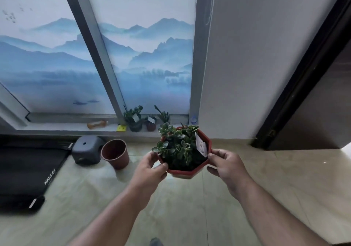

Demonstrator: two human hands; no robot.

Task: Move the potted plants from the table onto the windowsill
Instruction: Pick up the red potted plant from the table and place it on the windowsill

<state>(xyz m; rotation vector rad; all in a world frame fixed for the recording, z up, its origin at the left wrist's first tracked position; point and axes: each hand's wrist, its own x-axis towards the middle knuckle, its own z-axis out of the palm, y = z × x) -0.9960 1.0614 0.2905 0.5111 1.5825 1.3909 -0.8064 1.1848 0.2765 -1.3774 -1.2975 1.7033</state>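
I hold a red octagonal pot (182, 172) with a green leafy plant and a white tag in the air above the floor. My left hand (150, 168) grips its left rim and my right hand (227, 165) grips its right rim. Beyond it runs the low windowsill (66, 127), where a plant in a dark pot (135, 121), a plant in a small brown pot (151, 124) and a spiky plant (163, 115) stand near the right end. The table is not in view.
An empty brown plastic pot (115, 153) and a grey box-shaped object (87, 151) sit on the tiled floor to the left. A black mat (26, 171) lies further left. An amber object (96, 124) and a yellow item (121, 128) rest on the sill. A dark door frame (296, 86) stands at the right.
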